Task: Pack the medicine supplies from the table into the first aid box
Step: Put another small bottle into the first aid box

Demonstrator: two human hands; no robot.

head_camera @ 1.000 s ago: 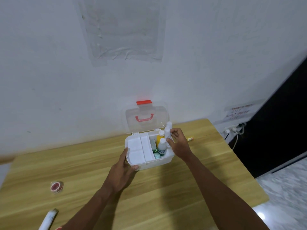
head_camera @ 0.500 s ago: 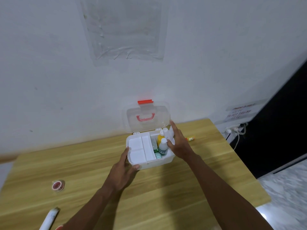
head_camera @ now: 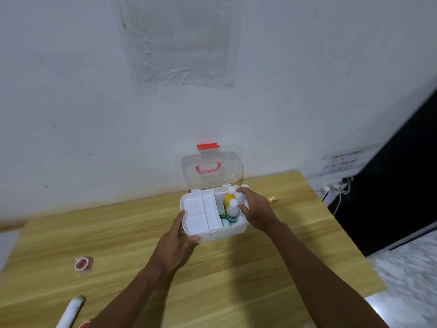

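The white first aid box (head_camera: 212, 234) sits on the wooden table (head_camera: 118, 233) with its clear lid (head_camera: 209, 165) standing open against the wall. A white divider tray (head_camera: 198, 215) fills its left half. In the right half stand a yellow bottle (head_camera: 229, 197) and a white bottle (head_camera: 233, 213), with green packets beside them. My right hand (head_camera: 256, 210) is closed around a small white bottle (head_camera: 239, 197) at the box's right side, low inside it. My left hand (head_camera: 176, 245) grips the box's front left corner.
A red tape roll (head_camera: 83, 264) lies on the table at the left. A white tube (head_camera: 71, 312) lies near the front left edge. A small orange and yellow tube (head_camera: 272, 199) rests right of the box. Cables and a socket hang past the table's right end.
My right hand has lowered the small white bottle from above the box rim down into the right compartment. The left hand has stayed on the box corner.
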